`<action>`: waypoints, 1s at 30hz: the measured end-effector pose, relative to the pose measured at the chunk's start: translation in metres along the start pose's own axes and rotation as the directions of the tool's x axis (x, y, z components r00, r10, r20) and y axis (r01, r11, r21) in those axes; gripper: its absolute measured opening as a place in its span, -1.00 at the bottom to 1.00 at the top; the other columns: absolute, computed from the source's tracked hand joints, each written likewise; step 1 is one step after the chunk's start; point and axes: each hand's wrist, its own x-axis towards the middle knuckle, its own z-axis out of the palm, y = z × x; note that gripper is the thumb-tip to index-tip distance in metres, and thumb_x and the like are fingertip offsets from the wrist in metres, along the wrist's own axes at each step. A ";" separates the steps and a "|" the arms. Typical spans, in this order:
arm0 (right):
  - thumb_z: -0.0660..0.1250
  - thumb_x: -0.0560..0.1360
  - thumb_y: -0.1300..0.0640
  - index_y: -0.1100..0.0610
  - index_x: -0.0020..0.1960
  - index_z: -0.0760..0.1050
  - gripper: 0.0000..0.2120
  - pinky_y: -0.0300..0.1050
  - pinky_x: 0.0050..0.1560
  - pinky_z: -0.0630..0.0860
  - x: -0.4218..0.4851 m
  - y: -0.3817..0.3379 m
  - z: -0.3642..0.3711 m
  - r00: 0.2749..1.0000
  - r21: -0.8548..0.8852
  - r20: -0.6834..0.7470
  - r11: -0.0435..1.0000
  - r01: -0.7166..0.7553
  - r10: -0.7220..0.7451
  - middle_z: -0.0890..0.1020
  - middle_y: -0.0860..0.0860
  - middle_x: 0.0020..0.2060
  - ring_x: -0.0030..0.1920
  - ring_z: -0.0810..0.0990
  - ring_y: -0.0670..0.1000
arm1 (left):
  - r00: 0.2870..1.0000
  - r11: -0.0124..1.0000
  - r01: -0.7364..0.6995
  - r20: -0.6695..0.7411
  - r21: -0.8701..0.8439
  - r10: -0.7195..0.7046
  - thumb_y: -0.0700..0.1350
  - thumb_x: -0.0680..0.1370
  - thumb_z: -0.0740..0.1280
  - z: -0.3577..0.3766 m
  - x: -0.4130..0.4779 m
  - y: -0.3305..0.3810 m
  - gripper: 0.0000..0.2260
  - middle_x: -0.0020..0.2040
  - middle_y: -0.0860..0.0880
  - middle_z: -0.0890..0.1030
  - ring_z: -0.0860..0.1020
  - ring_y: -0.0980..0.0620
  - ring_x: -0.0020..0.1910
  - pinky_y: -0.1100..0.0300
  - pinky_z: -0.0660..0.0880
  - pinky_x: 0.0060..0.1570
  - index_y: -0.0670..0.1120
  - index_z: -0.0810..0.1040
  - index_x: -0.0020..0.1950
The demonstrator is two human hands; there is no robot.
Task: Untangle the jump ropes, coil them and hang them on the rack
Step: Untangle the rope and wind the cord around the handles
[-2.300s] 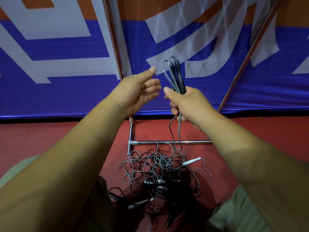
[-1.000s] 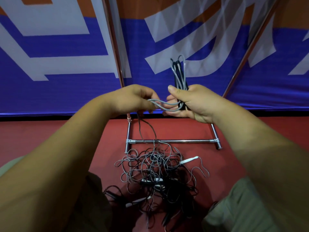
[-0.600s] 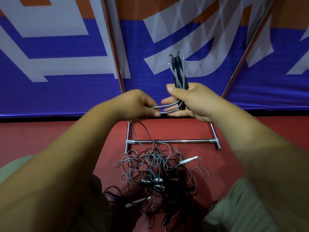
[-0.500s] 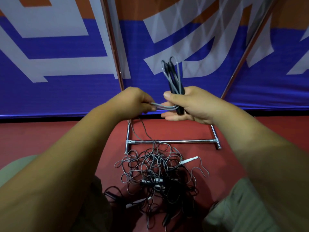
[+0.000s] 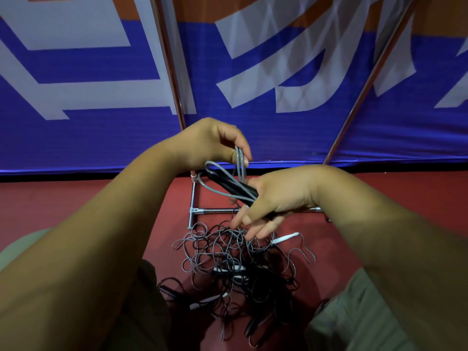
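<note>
My right hand [image 5: 276, 196] grips the black handles [image 5: 234, 184] of a grey jump rope, now tilted so they point up-left. Grey loops of that jump rope [image 5: 217, 178] stick out past the handles. My left hand [image 5: 212, 143] pinches a doubled strand of the grey cord [image 5: 239, 158] just above the handles. On the red floor below lies a tangled pile of grey and black jump ropes [image 5: 235, 259] with white handles [image 5: 286, 238] among them. The chrome rack base [image 5: 215, 211] stands behind the pile, its two poles [image 5: 172, 72] rising upward.
A blue, white and orange banner [image 5: 88, 97] hangs behind the rack. The second rack pole [image 5: 359, 97] slants up at the right. My knees in olive trousers [image 5: 359, 317] flank the pile at the bottom.
My right hand has dropped and tipped the handles from upright to pointing left. My left hand has risen above them, pulling the grey strand up and over the bundle.
</note>
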 end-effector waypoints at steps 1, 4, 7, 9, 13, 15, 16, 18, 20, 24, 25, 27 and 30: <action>0.37 0.65 0.35 -0.03 0.68 -0.02 -0.19 0.05 0.14 0.71 0.001 0.002 -0.001 1.000 -0.003 -0.011 1.000 0.000 0.000 0.74 0.14 0.22 0.16 0.75 0.21 | 1.000 0.999 -0.001 0.006 0.032 0.001 -0.16 0.50 0.57 0.000 0.000 0.002 -0.90 -0.04 0.04 0.72 0.70 0.07 0.01 0.29 0.56 0.06 -0.04 0.77 0.00; 0.40 0.62 0.39 -0.08 0.69 -0.16 -0.05 0.04 0.05 0.74 0.004 0.003 -0.008 0.997 -0.050 -0.071 0.998 -0.026 0.023 0.73 0.25 0.16 0.07 0.78 0.25 | 0.998 0.986 -0.039 0.048 0.161 0.032 -0.17 0.51 0.57 -0.004 -0.001 0.004 -0.86 -0.06 0.09 0.68 0.66 0.13 -0.04 0.37 0.50 -0.01 0.04 0.79 0.02; 0.40 0.59 0.41 0.21 0.61 0.08 -0.27 0.07 0.04 0.74 0.010 0.006 -0.011 0.983 -0.095 -0.158 0.990 -0.105 0.089 0.71 0.39 0.09 0.03 0.78 0.26 | 0.994 0.951 -0.088 0.082 0.295 0.067 -0.13 0.52 0.56 -0.002 -0.002 0.011 -0.85 -0.06 0.13 0.64 0.62 0.16 -0.03 0.35 0.49 -0.02 0.10 0.78 0.03; 0.41 0.58 0.39 0.48 0.39 0.37 -0.56 0.08 0.08 0.73 0.013 0.010 -0.014 0.958 -0.115 -0.259 0.981 -0.157 0.123 0.72 0.39 -0.01 0.04 0.78 0.24 | 0.992 0.926 -0.114 0.087 0.360 0.089 -0.11 0.53 0.55 0.001 -0.003 0.016 -0.85 -0.06 0.12 0.63 0.61 0.17 -0.04 0.34 0.49 -0.06 0.12 0.78 0.04; 0.46 0.55 0.37 0.44 0.15 0.53 -0.77 0.16 0.16 0.71 0.014 0.013 -0.025 0.891 -0.116 -0.436 0.974 -0.194 0.125 0.74 0.36 -0.10 -0.04 0.80 0.24 | 0.988 0.884 -0.100 0.148 0.456 0.035 -0.12 0.56 0.47 0.004 -0.006 0.017 -0.75 -0.06 0.16 0.61 0.57 0.20 -0.02 0.36 0.45 -0.05 0.14 0.75 0.18; 0.44 0.56 0.35 0.43 0.18 0.51 -0.76 0.19 0.16 0.70 0.013 0.012 -0.029 0.870 -0.122 -0.476 0.970 -0.208 0.127 0.74 0.36 -0.10 -0.07 0.80 0.25 | 0.986 0.851 -0.092 0.169 0.517 0.004 -0.08 0.58 0.46 0.003 -0.007 0.016 -0.75 -0.05 0.23 0.61 0.58 0.23 -0.05 0.31 0.48 -0.01 0.15 0.73 0.23; 0.40 0.58 0.35 0.43 0.20 0.48 -0.76 0.20 0.18 0.70 0.012 0.010 -0.030 0.867 -0.122 -0.479 0.968 -0.220 0.137 0.74 0.35 -0.12 -0.06 0.80 0.26 | 0.986 0.829 -0.091 0.165 0.553 -0.002 -0.05 0.59 0.46 0.003 -0.007 0.015 -0.77 -0.04 0.24 0.63 0.58 0.25 -0.07 0.28 0.51 0.00 0.15 0.73 0.23; 0.34 0.62 0.33 0.42 0.23 0.42 -0.76 0.20 0.20 0.69 0.011 0.006 -0.028 0.864 -0.108 -0.476 0.965 -0.241 0.162 0.75 0.33 -0.15 -0.06 0.79 0.28 | 0.992 0.804 -0.040 0.119 0.594 -0.039 0.00 0.56 0.51 0.003 -0.006 0.011 -0.80 -0.05 0.21 0.69 0.61 0.25 -0.10 0.24 0.56 -0.01 0.13 0.75 0.18; 0.29 0.67 0.30 0.40 0.25 0.38 -0.78 0.21 0.14 0.70 0.011 0.003 -0.026 0.853 -0.083 -0.491 0.966 -0.246 0.175 0.75 0.30 -0.17 -0.10 0.79 0.29 | 0.992 0.811 0.050 0.069 0.582 -0.110 0.04 0.51 0.57 0.006 -0.005 0.006 -0.83 -0.13 0.16 0.72 0.63 0.24 -0.15 0.23 0.57 -0.06 0.09 0.75 0.09; 0.23 0.68 0.26 0.25 0.33 0.34 -0.76 0.13 -0.06 0.69 0.012 -0.001 -0.026 0.846 -0.077 -0.521 0.981 -0.180 0.114 0.77 0.20 -0.21 -0.16 0.80 0.19 | 0.991 0.810 0.124 -0.033 0.573 -0.128 -0.07 0.52 0.53 0.021 -0.002 0.002 -0.90 -0.26 0.04 0.65 0.61 0.16 -0.34 0.08 0.60 -0.23 -0.01 0.63 -0.05; 0.24 0.66 0.26 0.22 0.31 0.36 -0.76 0.10 -0.10 0.66 0.013 -0.002 -0.028 0.824 -0.098 -0.562 0.985 -0.144 0.065 0.77 0.17 -0.22 -0.19 0.78 0.14 | 0.988 0.819 0.155 -0.072 0.552 -0.139 -0.10 0.54 0.49 0.025 -0.001 0.002 -0.91 -0.26 0.02 0.63 0.59 0.13 -0.38 0.07 0.58 -0.29 -0.05 0.61 -0.04; 0.26 0.61 0.29 0.21 0.26 0.40 -0.77 0.16 -0.12 0.70 0.014 -0.003 -0.032 0.749 -0.100 -0.663 0.993 -0.057 -0.024 0.74 0.14 -0.26 -0.26 0.70 0.09 | 0.976 0.846 0.213 -0.144 0.488 -0.163 -0.10 0.60 0.41 0.031 0.002 0.001 -0.92 -0.29 -0.02 0.62 0.59 0.06 -0.41 0.12 0.49 -0.40 -0.09 0.58 -0.04; 0.24 0.61 0.30 0.15 0.28 0.40 -0.74 0.08 -0.30 0.70 0.016 -0.006 -0.035 0.681 0.097 -0.732 0.987 0.127 -0.016 0.57 0.14 -0.21 -0.36 0.57 0.04 | 0.962 0.912 0.237 -0.209 0.336 -0.174 0.00 0.69 0.35 0.037 0.003 0.004 -0.74 -0.36 -0.10 0.65 0.65 0.00 -0.45 0.28 0.48 -0.46 -0.14 0.59 -0.10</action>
